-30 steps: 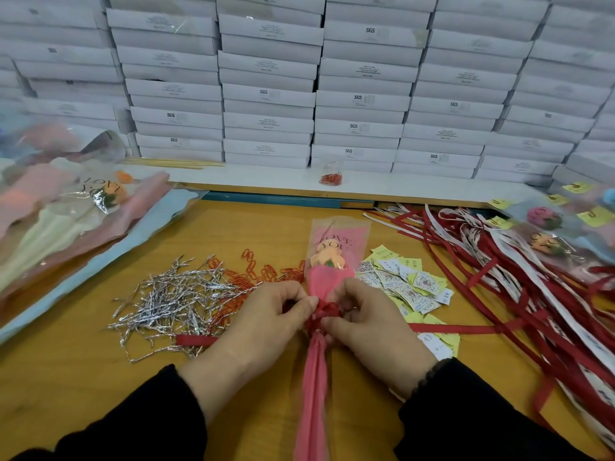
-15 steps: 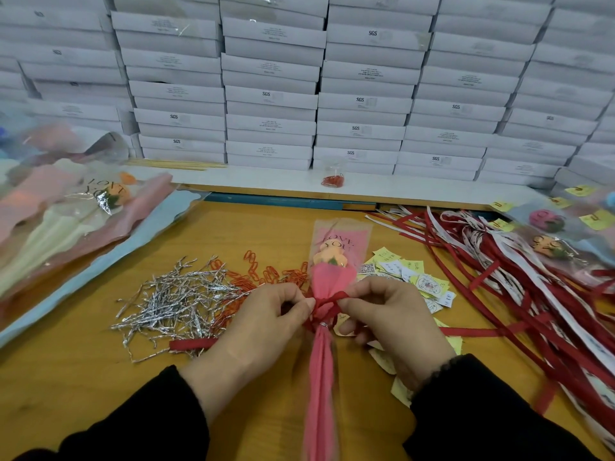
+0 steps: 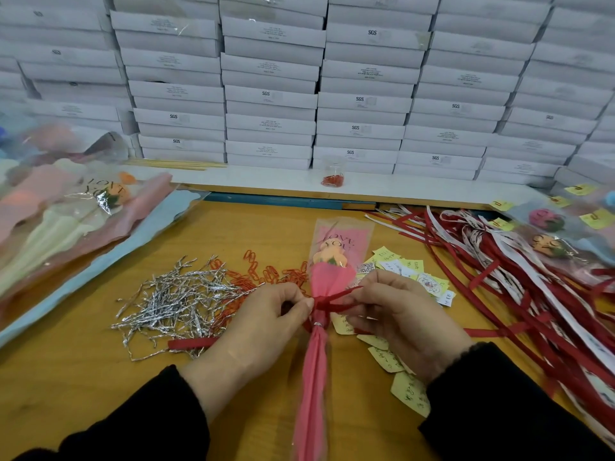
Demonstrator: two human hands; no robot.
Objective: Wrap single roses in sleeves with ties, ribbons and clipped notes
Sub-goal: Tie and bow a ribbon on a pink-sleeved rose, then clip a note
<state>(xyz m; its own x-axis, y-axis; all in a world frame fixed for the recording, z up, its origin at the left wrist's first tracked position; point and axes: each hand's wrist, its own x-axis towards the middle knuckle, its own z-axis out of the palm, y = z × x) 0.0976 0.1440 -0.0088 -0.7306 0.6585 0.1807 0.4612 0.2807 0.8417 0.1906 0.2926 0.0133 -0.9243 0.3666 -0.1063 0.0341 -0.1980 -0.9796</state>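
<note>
A single orange rose (image 3: 329, 256) lies in a pink "LOVE YOU" sleeve (image 3: 332, 277) on the wooden table (image 3: 83, 377), its stem end pointing toward me. A silver tie (image 3: 318, 324) cinches the sleeve's neck. A red ribbon (image 3: 336, 302) is wound round the neck just above the tie. My left hand (image 3: 263, 324) pinches the ribbon at the left of the knot. My right hand (image 3: 396, 314) pinches a ribbon loop at the right. One ribbon tail (image 3: 191, 343) runs out left under my left hand, another (image 3: 489, 332) runs right.
A heap of silver ties (image 3: 176, 304) and orange paper clips (image 3: 266, 274) lies left of the rose. Yellow and white notes (image 3: 409, 271) lie to the right, beside a pile of red and white ribbons (image 3: 532, 287). Empty sleeves (image 3: 66, 227) lie far left, wrapped roses (image 3: 549, 241) far right, white boxes (image 3: 332, 94) behind.
My right hand has drawn away to the right of the knot, pulling a ribbon loop out. The sleeve's neck and silver tie now show between my hands. My left hand stays put.
</note>
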